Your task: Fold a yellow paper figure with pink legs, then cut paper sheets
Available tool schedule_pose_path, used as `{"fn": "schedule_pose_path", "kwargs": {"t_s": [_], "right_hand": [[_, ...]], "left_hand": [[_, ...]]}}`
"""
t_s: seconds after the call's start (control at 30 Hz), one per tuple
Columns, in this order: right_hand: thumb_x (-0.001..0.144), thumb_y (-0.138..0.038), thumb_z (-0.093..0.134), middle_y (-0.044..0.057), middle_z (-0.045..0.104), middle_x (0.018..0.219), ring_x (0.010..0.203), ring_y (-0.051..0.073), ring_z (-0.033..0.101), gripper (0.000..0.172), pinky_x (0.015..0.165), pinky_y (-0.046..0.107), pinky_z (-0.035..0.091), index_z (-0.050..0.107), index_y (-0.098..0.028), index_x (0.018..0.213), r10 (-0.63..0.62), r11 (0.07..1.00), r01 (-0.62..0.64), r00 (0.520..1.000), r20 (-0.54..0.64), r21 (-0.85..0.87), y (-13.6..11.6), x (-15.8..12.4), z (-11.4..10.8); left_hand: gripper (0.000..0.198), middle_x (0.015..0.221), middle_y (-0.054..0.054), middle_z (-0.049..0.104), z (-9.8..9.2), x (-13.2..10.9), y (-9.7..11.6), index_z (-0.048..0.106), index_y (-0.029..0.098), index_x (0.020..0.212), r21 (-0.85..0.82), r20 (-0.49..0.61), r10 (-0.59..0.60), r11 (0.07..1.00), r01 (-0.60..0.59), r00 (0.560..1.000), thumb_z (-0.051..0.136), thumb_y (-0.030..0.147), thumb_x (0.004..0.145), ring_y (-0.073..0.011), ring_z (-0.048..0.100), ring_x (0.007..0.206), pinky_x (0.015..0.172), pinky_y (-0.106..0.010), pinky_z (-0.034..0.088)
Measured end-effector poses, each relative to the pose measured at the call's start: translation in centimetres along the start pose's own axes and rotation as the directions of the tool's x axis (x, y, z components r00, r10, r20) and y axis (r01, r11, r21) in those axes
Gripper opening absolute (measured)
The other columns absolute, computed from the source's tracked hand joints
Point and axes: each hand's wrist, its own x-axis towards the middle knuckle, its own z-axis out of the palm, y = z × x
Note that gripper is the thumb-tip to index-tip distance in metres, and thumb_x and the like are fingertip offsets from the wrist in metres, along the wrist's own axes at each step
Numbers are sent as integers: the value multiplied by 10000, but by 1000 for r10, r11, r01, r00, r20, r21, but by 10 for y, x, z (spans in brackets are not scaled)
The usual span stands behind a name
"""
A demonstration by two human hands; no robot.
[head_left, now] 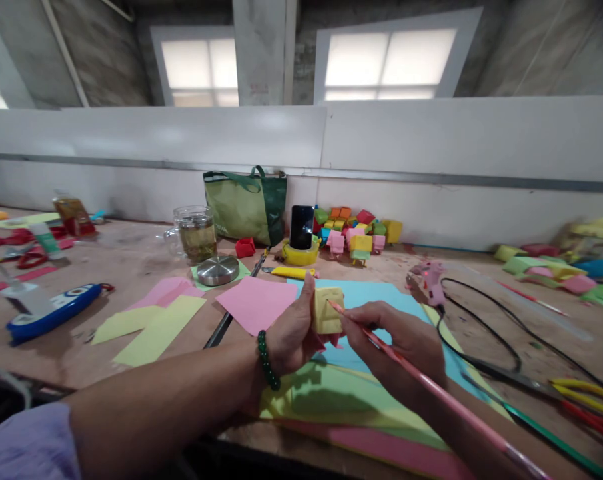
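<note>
My left hand [294, 330] is closed around a small folded paper figure [327, 319], with a yellow block-shaped top and pink paper below. My right hand [398, 340] grips a long pink pencil [431, 387]. The pencil's tip meets or nearly meets the yellow face of the figure; I cannot tell which. Both hands are above a stack of coloured paper sheets, blue [376, 293] on top and green [351, 400] nearer me. Left of my left hand lies a pink paper square [257, 303].
Behind are a yellow cutter [291, 272], a phone [302, 227] on a yellow tape roll, several folded paper figures [361, 245], a glass mug [196, 233] and a green bag [246, 207]. A pink glue gun [434, 283] with a cord and scissors [581, 393] are at right.
</note>
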Motion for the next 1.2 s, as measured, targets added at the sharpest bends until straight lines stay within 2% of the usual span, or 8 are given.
{"fn": "schedule_pose_path", "kwargs": {"t_s": [0.43,0.93,1.2], "right_hand": [[820,-134,608,-56,635,633,544,58,581,71,548,169,432,618,-198,791,-9,1000,9,999,34,12,2,0,3],[828,-166,615,-69,648,630,528,59,588,62,541,169,436,626,-209,784,43,999,-43,999,21,4,3,0,0],[837,-165,586,-55,649,630,529,75,592,86,543,187,455,623,-219,781,29,1000,-30,998,56,10,3,-1,2]], "left_hand": [[610,597,1,602,0,-1,1,607,149,881,27,-20,-26,999,26,999,369,708,834,-89,524,428,453,-188,383],[671,602,-7,578,3,-1,1,618,136,862,27,-6,9,1000,-9,1000,356,750,799,-111,546,495,493,-204,421],[651,561,-2,571,4,-3,3,616,141,858,24,-33,-11,1000,12,999,301,710,847,-101,514,444,522,-218,434]]}}
